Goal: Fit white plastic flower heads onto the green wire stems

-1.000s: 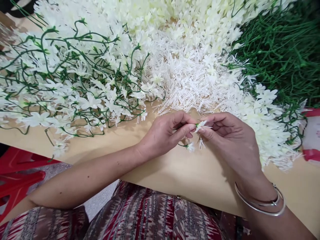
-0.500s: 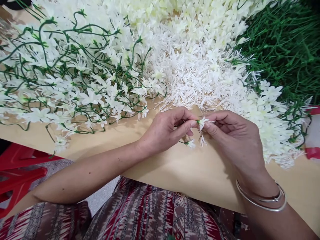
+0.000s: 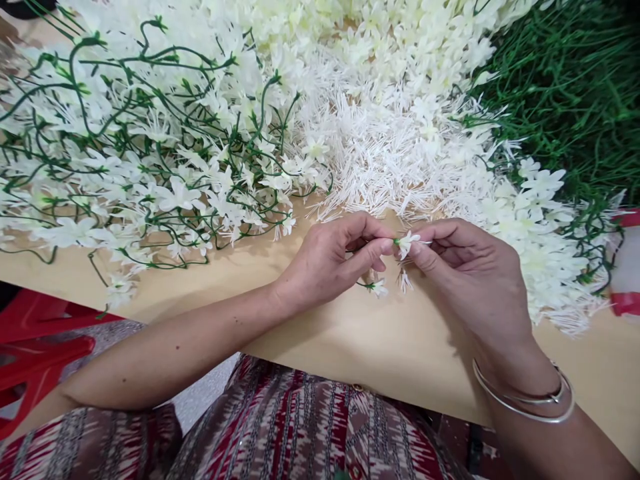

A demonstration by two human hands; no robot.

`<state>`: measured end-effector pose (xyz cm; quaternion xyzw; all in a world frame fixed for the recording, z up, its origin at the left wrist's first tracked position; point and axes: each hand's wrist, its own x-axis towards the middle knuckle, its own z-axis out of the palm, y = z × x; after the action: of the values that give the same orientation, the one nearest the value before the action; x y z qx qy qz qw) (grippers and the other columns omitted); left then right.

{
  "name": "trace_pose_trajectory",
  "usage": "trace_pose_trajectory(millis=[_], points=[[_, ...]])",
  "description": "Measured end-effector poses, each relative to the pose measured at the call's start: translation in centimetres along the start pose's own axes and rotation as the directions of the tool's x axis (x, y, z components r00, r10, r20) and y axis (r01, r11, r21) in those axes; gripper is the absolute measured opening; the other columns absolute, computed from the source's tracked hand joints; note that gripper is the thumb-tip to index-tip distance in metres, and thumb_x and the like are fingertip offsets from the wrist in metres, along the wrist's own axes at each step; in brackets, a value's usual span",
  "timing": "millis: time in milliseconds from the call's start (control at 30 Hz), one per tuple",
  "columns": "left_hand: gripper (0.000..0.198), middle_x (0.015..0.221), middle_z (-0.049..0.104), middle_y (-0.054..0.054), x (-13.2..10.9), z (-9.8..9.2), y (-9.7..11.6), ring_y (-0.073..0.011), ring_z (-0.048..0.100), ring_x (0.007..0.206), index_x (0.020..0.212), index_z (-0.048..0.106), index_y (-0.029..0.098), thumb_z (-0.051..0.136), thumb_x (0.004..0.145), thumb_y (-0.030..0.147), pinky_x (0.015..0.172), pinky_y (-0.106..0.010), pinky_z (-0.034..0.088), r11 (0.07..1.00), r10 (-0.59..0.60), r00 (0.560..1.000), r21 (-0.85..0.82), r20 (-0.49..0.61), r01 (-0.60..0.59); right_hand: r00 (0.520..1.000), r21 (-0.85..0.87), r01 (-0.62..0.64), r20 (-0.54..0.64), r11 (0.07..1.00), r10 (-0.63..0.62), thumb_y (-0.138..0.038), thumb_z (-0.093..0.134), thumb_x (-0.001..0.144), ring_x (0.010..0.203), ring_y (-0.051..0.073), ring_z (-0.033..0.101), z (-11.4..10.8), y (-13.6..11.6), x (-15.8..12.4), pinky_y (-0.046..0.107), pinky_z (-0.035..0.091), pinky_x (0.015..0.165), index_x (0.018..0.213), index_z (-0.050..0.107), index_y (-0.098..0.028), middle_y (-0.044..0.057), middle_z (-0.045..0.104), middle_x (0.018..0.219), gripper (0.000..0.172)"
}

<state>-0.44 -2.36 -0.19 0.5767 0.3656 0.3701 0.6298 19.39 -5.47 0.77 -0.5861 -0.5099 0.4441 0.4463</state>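
Note:
My left hand (image 3: 330,263) pinches a thin green stem whose tip meets a small white artificial flower (image 3: 406,243). My right hand (image 3: 467,273) pinches that flower from the other side, with fingers curled. Below the two hands, two more small white blossoms (image 3: 381,288) hang on the same stem just above the tan table (image 3: 380,347). A silver bangle (image 3: 525,400) circles my right wrist.
Finished green stems with white flowers (image 3: 150,167) lie heaped at the left. A pile of white stamen pieces (image 3: 380,153) sits ahead, loose cream petals (image 3: 390,40) behind it, bare green stems (image 3: 570,93) at the right. A red plastic stool (image 3: 35,347) stands at lower left.
Both hands have drifted slightly upward in view and keep their pinch on the stem and flower. Nothing was let go.

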Motion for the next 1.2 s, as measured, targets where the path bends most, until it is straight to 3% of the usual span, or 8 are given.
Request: trace_pose_trajectory(millis=[200, 400, 733, 1200], points=[[0.024, 0.076, 0.072, -0.001, 0.0, 0.0, -0.1, -0.0119, 0.071, 0.065, 0.096, 0.066, 0.016, 0.071, 0.101, 0.039, 0.063, -0.022, 0.058, 1.0, 0.015, 1.0, 0.009, 0.005, -0.015, 0.999, -0.037, 0.016, -0.032, 0.999, -0.017, -0.025, 0.083, 0.084, 0.057, 0.015, 0.057, 0.5, -0.3, -0.1, 0.027, 0.04, 0.046, 0.082, 0.075, -0.028, -0.001, 0.07, 0.071, 0.009], [0.023, 0.075, 0.071, -0.002, 0.0, 0.2, -0.3, -0.0122, 0.07, 0.064, 0.094, 0.067, 0.014, 0.07, 0.101, 0.036, 0.062, -0.024, 0.057, 0.998, 0.051, 0.999, 0.037, -0.008, -0.051, 0.995, -0.054, 0.069, -0.071, 0.996, -0.073, -0.022, 0.081, 0.083, 0.067, 0.017, 0.066, 0.9, -0.3, -0.5, 0.031, 0.052, 0.058, 0.082, 0.073, -0.027, 0.001, 0.076, 0.08, 0.01], [0.014, 0.075, 0.073, -0.002, -0.3, 0.2, -0.2, -0.0148, 0.072, 0.067, 0.094, 0.065, 0.018, 0.064, 0.103, 0.029, 0.066, -0.027, 0.055, 0.993, 0.051, 0.999, 0.11, -0.003, -0.051, 0.985, -0.126, 0.172, -0.012, 0.977, -0.174, -0.022, 0.076, 0.092, 0.059, 0.015, 0.061, 1.0, 0.6, -0.6, 0.029, 0.047, 0.049, 0.088, 0.073, -0.029, 0.0, 0.073, 0.078, 0.009], [0.014, 0.077, 0.073, -0.002, -0.1, 0.2, -0.4, -0.016, 0.071, 0.07, 0.092, 0.064, 0.02, 0.06, 0.103, 0.027, 0.068, -0.03, 0.057, 0.981, 0.071, 0.997, 0.182, -0.005, -0.069, 0.988, -0.128, 0.135, -0.058, 0.983, -0.143, -0.027, 0.078, 0.09, 0.06, 0.014, 0.064, 1.6, 0.6, -0.7, 0.027, 0.05, 0.051, 0.086, 0.073, -0.026, 0.0, 0.075, 0.075, 0.006]])
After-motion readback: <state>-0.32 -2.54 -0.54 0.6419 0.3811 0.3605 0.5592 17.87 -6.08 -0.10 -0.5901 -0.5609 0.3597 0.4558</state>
